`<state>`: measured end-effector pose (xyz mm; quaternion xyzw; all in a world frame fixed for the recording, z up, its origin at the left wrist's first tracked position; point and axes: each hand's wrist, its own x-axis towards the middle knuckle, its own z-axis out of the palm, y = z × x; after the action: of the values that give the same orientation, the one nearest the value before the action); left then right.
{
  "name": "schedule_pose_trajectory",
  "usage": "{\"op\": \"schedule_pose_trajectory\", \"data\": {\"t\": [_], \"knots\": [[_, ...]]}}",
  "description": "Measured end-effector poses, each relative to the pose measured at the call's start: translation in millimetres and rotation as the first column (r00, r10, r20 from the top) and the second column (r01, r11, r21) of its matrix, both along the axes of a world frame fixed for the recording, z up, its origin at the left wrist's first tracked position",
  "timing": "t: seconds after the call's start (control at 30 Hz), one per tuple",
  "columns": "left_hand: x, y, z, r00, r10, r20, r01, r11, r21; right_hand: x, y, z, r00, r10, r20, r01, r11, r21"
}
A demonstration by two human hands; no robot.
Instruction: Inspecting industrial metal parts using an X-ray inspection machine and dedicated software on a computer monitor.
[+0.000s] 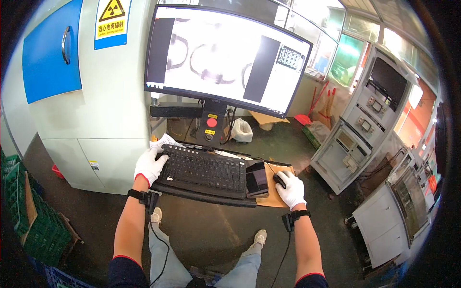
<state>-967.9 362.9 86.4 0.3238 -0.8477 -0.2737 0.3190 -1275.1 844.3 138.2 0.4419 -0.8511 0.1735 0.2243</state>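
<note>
My left hand [151, 166], in a white glove, rests at the left end of a black keyboard [204, 168], its fingers spread over the keys there. A black computer mouse [279, 179] lies under my right hand [291, 190], also white-gloved, whose fingers are wrapped round it. The mouse sits on a brown board [273, 198]. Between keyboard and mouse lies a dark-screened phone or small tablet [256, 178]. Above them a large monitor [216, 55] displays a bright grey picture with dark ring-shaped outlines.
A red push button [212, 123] sits on the post below the monitor. At left stands a pale cabinet [96, 125] with a blue door [52, 53] and a radiation warning sign. Green crates [36, 216] are stacked lower left. A grey instrument rack [363, 122] and white machine [389, 221] stand right.
</note>
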Motion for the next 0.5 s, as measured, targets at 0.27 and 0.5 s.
{"op": "schedule_pose_trajectory", "data": {"t": [0.27,0.5], "knots": [[-1.5,-1.0,-1.9,1.000,-0.001,-0.012,0.001,1.000,-0.019,-1.0,0.5,-2.4,1.000,0.007,-0.025,-0.008,1.000,-0.017],[1.2,1.3,0.8,1.000,0.008,-0.010,-0.008,1.000,0.001,-0.9,0.3,-1.5,1.000,0.013,-0.026,-0.014,1.000,-0.015]]}}
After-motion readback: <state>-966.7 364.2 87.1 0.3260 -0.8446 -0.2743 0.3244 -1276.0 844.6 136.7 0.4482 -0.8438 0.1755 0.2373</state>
